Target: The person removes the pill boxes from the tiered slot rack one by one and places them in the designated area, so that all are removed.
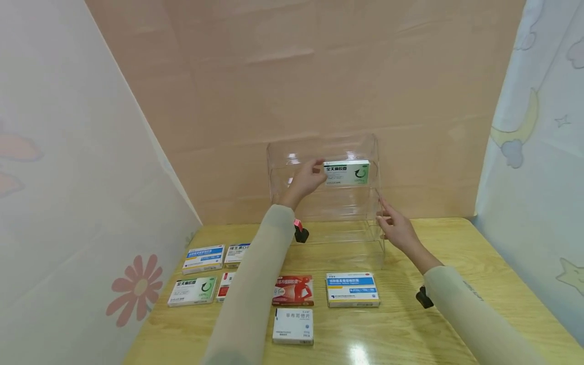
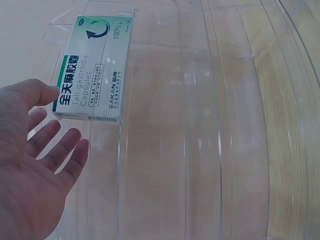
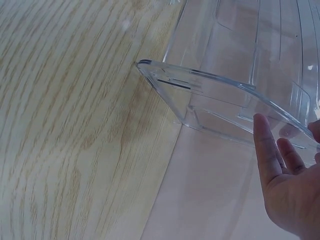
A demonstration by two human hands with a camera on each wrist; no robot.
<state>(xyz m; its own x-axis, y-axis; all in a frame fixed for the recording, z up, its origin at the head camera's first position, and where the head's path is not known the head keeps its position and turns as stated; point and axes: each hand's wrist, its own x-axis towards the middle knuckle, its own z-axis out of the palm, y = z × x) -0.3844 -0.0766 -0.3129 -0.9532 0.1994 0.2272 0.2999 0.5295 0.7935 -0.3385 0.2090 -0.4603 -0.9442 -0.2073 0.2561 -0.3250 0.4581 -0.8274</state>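
A tiered clear plastic display rack (image 1: 326, 233) stands against the back wall. On an upper tier rests a green-and-white box of Tall Gastrodia capsules (image 1: 347, 173), front face outward. Beside the box's left end is my left hand (image 1: 306, 180); in the left wrist view its thumb (image 2: 46, 94) is at the end of the box and the other fingers are spread loosely, not wrapped round it. With the thumb at the front edge and fingers along the outer face, my right hand (image 1: 396, 228) holds the rack's right side panel (image 3: 225, 82).
On the wooden table (image 1: 406, 324) lie medicine boxes: blue-and-white ones (image 1: 204, 259) (image 1: 352, 290), another green-and-white one (image 1: 192, 291), a red one (image 1: 293, 290) and a white one (image 1: 293, 326). Two more are partly hidden by my left sleeve (image 1: 255, 284). Printed sheets flank the table.
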